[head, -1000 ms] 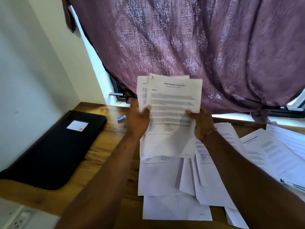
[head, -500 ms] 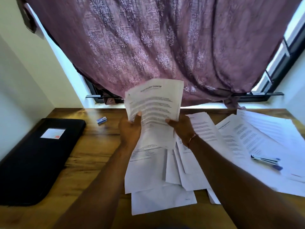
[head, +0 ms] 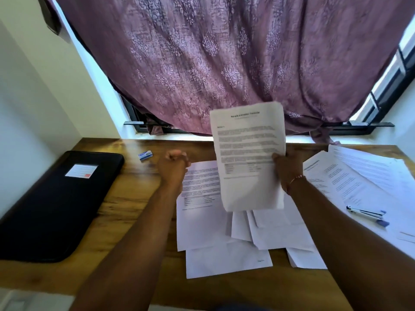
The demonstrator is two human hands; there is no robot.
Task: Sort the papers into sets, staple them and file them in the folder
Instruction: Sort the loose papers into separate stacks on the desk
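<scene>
A: Nearest entries?
B: Two bare forearms reach forward from the bottom edge over a wooden table [head: 134, 198], warm brown with the grain showing. Between them lie loose papers [head: 224, 223]: white printed sheets, overlapping, fanned at odd angles, flat on the wood.

A: To either side?
B: On the right is a second spread [head: 359, 176] of overlapping white sheets, with a stapler [head: 366, 213] lying on top, slim, blue and white. On the left is the folder [head: 56, 205]: black, matte, rectangular with rounded corners. It lies flat and closed, well apart from the papers, with a white label [head: 82, 170] on its cover.

A: Hands?
B: The left hand [head: 174, 163] is knuckles up, fingers curled into a fist, over the far left corner of the loose papers. Nothing shows inside it, and its outline is blurred. The right hand [head: 288, 167] is raised off the table, with a thin bracelet [head: 296, 179] at the wrist. Its thumb lies on the front face and its fingers go behind, clamped on the right edge of a sheaf [head: 248, 158]. The sheaf is several white sheets held upright, heading and text blocks towards the camera, the lower end slightly curved.

A: Beyond?
B: A small blue-and-white box [head: 145, 155] sits on the table between the folder and the left hand. Past it are a white sill and a dark window frame [head: 381, 90]. A curtain [head: 224, 52], mauve and woven with a damask motif, hangs in folds behind the sheaf.
</scene>
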